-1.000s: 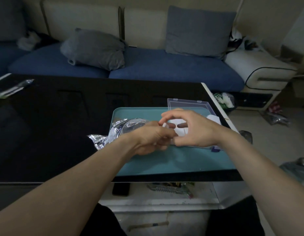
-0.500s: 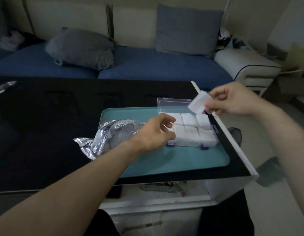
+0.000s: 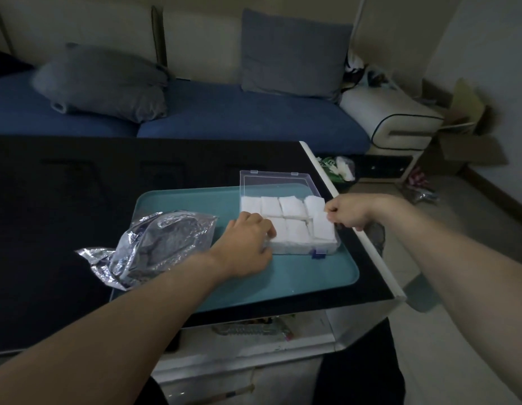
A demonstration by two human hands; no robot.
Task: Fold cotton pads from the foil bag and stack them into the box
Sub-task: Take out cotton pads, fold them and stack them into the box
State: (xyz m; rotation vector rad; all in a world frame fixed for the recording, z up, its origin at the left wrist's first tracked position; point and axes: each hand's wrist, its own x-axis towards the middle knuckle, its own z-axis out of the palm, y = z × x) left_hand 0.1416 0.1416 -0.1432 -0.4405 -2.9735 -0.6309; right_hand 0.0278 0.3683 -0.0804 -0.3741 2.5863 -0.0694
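A clear plastic box (image 3: 297, 250) with its lid (image 3: 274, 180) open stands at the right of a teal tray (image 3: 283, 280). Rows of folded white cotton pads (image 3: 292, 207) fill it. My left hand (image 3: 248, 244) rests on the box's front left corner, with its fingers curled against the wall and the pads there. My right hand (image 3: 347, 211) is at the box's right edge, its fingers pinched on a folded pad (image 3: 322, 227) that lies on the right-hand stack. The crumpled foil bag (image 3: 160, 244) lies at the tray's left edge, partly on the black table.
The tray sits on a black table (image 3: 64, 200) whose white right edge (image 3: 368, 244) runs just under my right hand. Behind it stands a blue sofa (image 3: 239, 118) with grey cushions. A shelf with clutter (image 3: 251, 328) shows under the table.
My right hand has brought the folded pad down from above the box onto the right-hand stack. My left hand has moved from in front of the pads to the box's front left corner.
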